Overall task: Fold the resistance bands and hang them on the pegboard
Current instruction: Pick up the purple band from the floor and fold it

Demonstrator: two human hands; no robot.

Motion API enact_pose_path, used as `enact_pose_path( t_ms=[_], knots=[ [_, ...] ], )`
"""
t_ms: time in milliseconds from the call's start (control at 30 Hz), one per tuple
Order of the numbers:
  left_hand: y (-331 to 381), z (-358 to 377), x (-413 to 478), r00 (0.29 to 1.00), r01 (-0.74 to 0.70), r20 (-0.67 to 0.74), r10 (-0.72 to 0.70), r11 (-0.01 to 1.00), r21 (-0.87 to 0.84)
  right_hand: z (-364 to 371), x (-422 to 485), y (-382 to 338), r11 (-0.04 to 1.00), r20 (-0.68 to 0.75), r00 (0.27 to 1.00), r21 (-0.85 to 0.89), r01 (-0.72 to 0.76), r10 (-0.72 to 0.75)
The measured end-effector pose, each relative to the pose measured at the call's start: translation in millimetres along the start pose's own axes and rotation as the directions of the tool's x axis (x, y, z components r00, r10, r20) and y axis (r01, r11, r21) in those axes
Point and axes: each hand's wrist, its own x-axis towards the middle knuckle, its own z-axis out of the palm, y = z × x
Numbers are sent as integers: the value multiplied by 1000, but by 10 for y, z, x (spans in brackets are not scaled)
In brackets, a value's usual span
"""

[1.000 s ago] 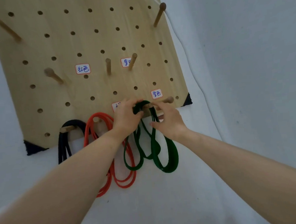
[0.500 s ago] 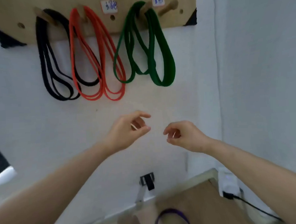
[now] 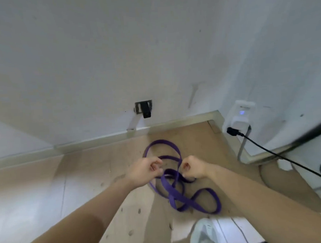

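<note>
While purple band [image 3: 171, 192] lies on floor [image 3: 95, 176] nr skirting [image 3: 101, 140], L hand [image 3: 145, 171], R hand [image 3: 194, 167] curled, grip unclear.

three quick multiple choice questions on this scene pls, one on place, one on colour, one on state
1. Where is the purple rubber resistance band?
A. hung on a peg
B. on the light wooden floor, near the wall
C. on a table

2. What colour is the power cable at the right?
A. black
B. red
C. white

3. How does the band lie?
A. neatly folded
B. pulled out straight
C. in loose, crossing loops

Answers: 1 B, since its loops rest on the floorboards just below the skirting; 2 A, since the plug and cord are dark against the white wall; 3 C, since several loops overlap with no tidy fold.
</note>
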Motion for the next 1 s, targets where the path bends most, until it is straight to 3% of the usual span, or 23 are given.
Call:
enact_pose_path(
  t_ms=[67, 200, 300, 467, 600, 700, 833, 1000],
  knots=[
    [-157, 317, -29, 998, -9, 62, 7, 999, 31, 354, 70, 138, 999, 80, 996, -5, -46, 46],
    [-247, 716, 18, 979, -123, 192, 68, 947, 296, 902, 60, 325, 995, 253, 964, -79, -67, 85],
    [-299, 871, 60, 959, -199, 275, 69, 856, 478, 1079, 13, 457, 989, 342, 932, -116, -88, 123],
    [-377, 881, 46, 961, -268, 243, 133, 662, 700, 1193, -43, 626, 963, 371, 902, -230, -140, 220],
    [-491, 639, 31, 965, -184, 252, 67, 859, 477, 1155, -74, 654, 979, 403, 894, -128, -156, 195],
    [-463, 311, 53, 977, -69, 211, 6, 954, 291, 868, -128, 649, 984, 248, 953, -29, -174, 175],
    [-252, -314, 89, 995, 69, 73, -72, 996, 52, 297, -243, 564, 991, -19, 991, -4, -135, 135],
    [324, -1243, -104, 995, 68, -62, -78, 986, -155, -344, -460, 210, 1000, -297, 954, -6, -30, 27]
  ],
)
